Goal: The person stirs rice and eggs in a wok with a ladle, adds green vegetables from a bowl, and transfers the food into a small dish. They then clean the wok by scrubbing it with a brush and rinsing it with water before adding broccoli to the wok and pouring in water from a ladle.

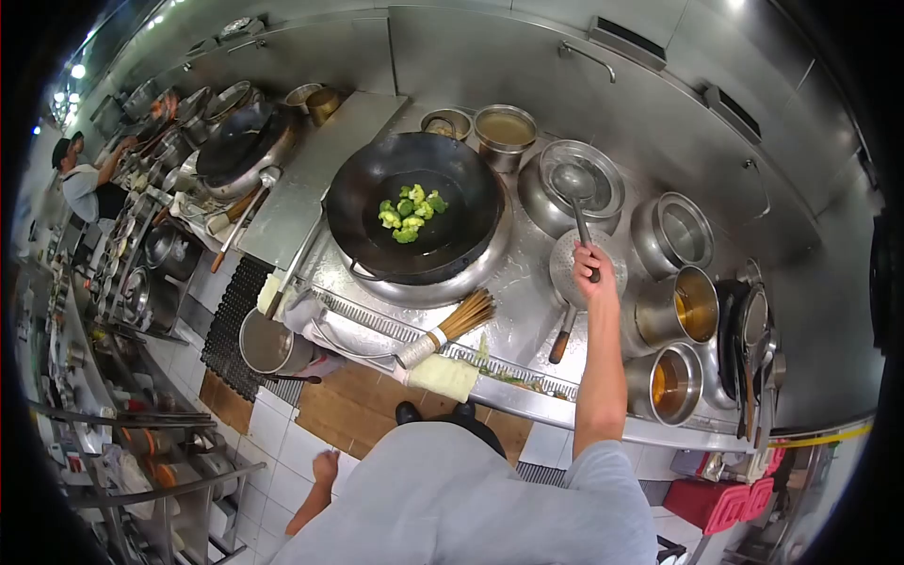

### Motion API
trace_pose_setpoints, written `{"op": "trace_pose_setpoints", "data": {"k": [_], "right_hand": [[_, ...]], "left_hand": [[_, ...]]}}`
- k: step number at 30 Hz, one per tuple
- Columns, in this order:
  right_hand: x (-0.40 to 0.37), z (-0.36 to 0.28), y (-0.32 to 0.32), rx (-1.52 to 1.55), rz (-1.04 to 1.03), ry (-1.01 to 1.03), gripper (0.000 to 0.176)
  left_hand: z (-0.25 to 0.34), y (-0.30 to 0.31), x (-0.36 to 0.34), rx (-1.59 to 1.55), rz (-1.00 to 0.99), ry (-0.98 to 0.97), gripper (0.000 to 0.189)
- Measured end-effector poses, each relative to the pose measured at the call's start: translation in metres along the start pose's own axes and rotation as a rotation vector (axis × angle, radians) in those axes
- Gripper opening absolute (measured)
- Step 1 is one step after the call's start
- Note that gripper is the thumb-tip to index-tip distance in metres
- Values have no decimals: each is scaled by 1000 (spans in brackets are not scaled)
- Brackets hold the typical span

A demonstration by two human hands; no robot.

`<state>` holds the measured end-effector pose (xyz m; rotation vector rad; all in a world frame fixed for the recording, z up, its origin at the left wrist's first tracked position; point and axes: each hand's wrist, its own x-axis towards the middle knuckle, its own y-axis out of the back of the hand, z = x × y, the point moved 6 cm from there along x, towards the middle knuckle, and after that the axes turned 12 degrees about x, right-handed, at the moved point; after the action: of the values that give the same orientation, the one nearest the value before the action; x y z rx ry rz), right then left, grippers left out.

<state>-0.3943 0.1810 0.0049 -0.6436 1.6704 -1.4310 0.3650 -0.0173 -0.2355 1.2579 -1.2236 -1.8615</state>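
Observation:
My right hand is wrapped round the handle of a ladle. The ladle's bowl is over a metal strainer basin at the back of the range. Just under the hand lies a perforated skimmer with a wooden-ended handle. Broccoli florets sit in the bottom of a large black wok, left of the ladle. Low at my left side hangs my left hand, its fingers curled with nothing visible in them, away from the range.
A bamboo brush and a folded cloth lie along the range's front edge. Pots of orange liquid stand at the right. A bucket hangs front left. Another person works at the far left.

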Motion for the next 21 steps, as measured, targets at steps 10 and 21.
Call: {"op": "trace_pose_setpoints", "data": {"k": [10, 21], "right_hand": [[-137, 66, -22, -201, 277, 129, 13], [-172, 92, 9, 193, 73, 60, 25]], "left_hand": [[69, 81, 101, -392, 321, -52, 19], [163, 140, 89, -420, 362, -407, 26]]}}
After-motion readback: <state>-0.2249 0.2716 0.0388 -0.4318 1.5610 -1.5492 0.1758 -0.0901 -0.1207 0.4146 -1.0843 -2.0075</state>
